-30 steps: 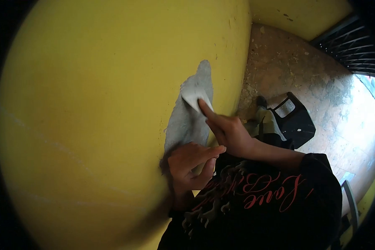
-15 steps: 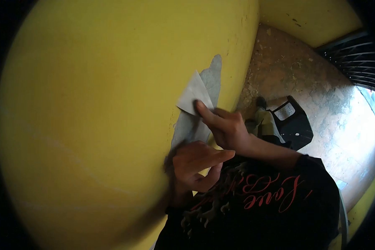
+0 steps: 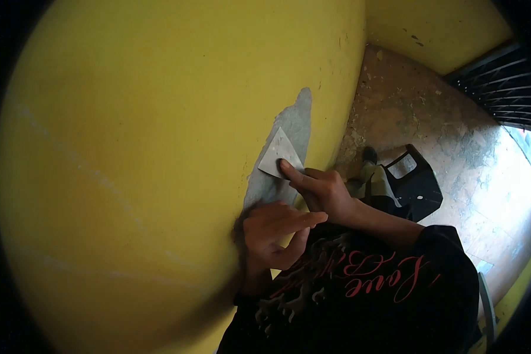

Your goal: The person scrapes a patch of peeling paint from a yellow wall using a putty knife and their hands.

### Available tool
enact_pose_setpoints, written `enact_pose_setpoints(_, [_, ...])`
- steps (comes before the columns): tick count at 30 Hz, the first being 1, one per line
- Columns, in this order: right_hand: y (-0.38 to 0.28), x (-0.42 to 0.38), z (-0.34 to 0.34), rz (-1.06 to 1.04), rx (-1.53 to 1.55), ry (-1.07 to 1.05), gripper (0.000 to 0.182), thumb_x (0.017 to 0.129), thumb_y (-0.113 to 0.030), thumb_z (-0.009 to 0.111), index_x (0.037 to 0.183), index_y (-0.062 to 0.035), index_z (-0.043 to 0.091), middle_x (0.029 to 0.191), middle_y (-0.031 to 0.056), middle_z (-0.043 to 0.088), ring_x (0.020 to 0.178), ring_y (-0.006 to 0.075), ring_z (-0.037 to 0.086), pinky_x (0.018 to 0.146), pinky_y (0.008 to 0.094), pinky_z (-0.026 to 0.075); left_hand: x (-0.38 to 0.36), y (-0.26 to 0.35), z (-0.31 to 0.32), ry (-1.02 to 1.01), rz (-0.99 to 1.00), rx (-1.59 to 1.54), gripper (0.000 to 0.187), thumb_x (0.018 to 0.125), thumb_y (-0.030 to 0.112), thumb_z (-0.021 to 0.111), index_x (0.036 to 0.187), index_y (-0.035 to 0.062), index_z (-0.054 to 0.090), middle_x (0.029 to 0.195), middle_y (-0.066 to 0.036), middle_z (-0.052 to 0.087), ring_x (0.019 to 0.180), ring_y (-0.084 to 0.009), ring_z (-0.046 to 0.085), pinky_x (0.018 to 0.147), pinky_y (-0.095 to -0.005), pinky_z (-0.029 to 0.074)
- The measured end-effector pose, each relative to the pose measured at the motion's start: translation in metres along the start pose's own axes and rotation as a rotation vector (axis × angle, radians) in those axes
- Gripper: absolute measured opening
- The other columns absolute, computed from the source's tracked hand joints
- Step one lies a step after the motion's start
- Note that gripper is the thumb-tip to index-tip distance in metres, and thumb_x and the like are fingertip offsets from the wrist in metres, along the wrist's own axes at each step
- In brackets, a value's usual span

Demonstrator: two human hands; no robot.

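A putty knife (image 3: 275,154) with a thin, pale triangular blade lies against the grey bare patch (image 3: 300,121) on the yellow wall. My right hand (image 3: 327,189) grips it, with a fingertip pressed on the blade; the handle is hidden in my fingers. Just below, my left hand (image 3: 275,233) is at the lower end of the patch, close to or touching the wall. Its thumb and index finger stand apart, with nothing seen between them, while the other fingers are partly hidden.
The yellow wall (image 3: 130,147) fills the left side. On the right, a black plastic piece with a rectangular cut-out (image 3: 425,192) stands on the stained floor (image 3: 395,112) beside my feet. A dark metal grille (image 3: 501,82) is at upper right. Paint flakes lie along the wall's base.
The putty knife and my right hand have moved slightly down the wall, so the blade now lies over the grey patch. My left hand has stayed almost in place. The view has shifted a little.
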State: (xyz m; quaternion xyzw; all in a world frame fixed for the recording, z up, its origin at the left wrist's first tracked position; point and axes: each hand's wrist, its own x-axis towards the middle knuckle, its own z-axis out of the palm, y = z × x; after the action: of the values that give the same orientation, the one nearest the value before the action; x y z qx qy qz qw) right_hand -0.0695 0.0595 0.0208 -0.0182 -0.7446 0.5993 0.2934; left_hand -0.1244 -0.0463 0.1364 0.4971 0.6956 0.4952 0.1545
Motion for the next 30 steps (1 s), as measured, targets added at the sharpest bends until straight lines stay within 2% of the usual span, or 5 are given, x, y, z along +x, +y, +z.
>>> enact_pose_setpoints(10, [-0.019,0.002,0.002,0.146,0.129,-0.074,0.077,0.077,-0.005,0.063,0.148,-0.0186,0.037,0.071,0.0104,0.061,0.057,0.0297,0.06,0.053,0.0391,0.05,-0.004,0.004,0.001,-0.033,-0.061,-0.022,0.038,0.067,-0.01,0.052,0.1,-0.0041,0.07,0.075,-0.016,0.07,0.058,-0.0192,0.065,0.056,-0.028,0.052])
enact_pose_setpoints(16, [-0.053,0.066,-0.011,0.377,0.446,0.263,0.052,0.1,-0.016,0.05,0.15,-0.0152,0.034,0.067,0.0108,0.051,0.063,0.0058,0.045,0.057,0.0258,0.042,0.0,0.03,-0.004,0.11,0.155,0.006,0.042,0.065,-0.012,0.052,0.101,-0.0027,0.071,0.075,-0.015,0.07,0.062,-0.0223,0.067,0.06,-0.0288,0.054])
enact_pose_setpoints(18, [-0.05,0.078,-0.029,0.278,0.551,0.323,0.05,0.103,-0.022,0.044,0.15,-0.0114,0.03,0.059,-0.0046,0.043,0.044,0.0026,0.036,0.042,0.0181,0.032,-0.003,0.04,-0.005,0.172,0.231,-0.058,0.043,0.064,-0.012,0.052,0.101,-0.0025,0.071,0.077,-0.015,0.071,0.065,-0.024,0.068,0.062,-0.0299,0.055])
enact_pose_setpoints(21, [-0.039,0.048,-0.059,0.453,0.39,0.191,0.056,0.1,-0.019,0.05,0.15,-0.0075,0.028,0.066,0.0023,0.046,0.061,0.0057,0.042,0.054,0.0239,0.039,-0.023,0.046,0.002,0.113,0.285,0.08,0.04,0.068,-0.011,0.052,0.103,-0.0025,0.07,0.078,-0.014,0.071,0.068,-0.0236,0.07,0.061,-0.031,0.055])
enact_pose_setpoints(30, [-0.007,-0.119,-0.059,0.683,-0.013,-0.076,0.058,0.089,-0.012,0.058,0.139,0.0035,0.034,0.076,0.0156,0.06,0.067,0.0239,0.06,0.061,0.0394,0.047,-0.093,-0.039,0.114,0.307,-0.548,-0.26,0.036,0.094,0.014,0.057,0.127,0.0023,0.055,0.113,-0.014,0.065,0.103,-0.0215,0.064,0.086,-0.0321,0.05])
